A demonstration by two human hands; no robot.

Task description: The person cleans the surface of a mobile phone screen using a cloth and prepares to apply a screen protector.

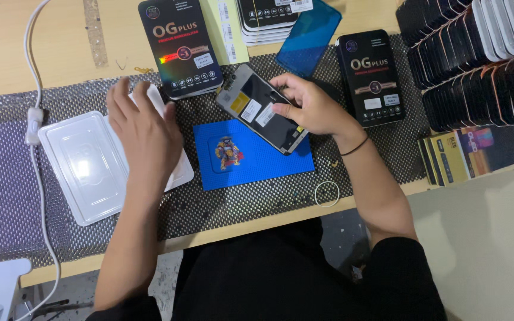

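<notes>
Left hand: the left hand (144,134) lies flat, fingers spread, palm down on a white rectangular plastic tray (176,163); its grip is open, clasping nothing.
Right hand: the right hand (310,107) pinches the dark rectangular phone screen panel (257,110), its grip closed on the panel's right side.
Panel: tilted, its lower end over the blue square silicone work mat (257,157), mid-tabletop.
Mat base: a black mesh anti-slip sheet (269,199) covers the wooden tabletop (7,53).
Nearby: a clear plastic tray (84,166) towards the left edge; black retail boxes (370,77) beside the right hand; a rubber band (327,194) near the front edge.
</notes>
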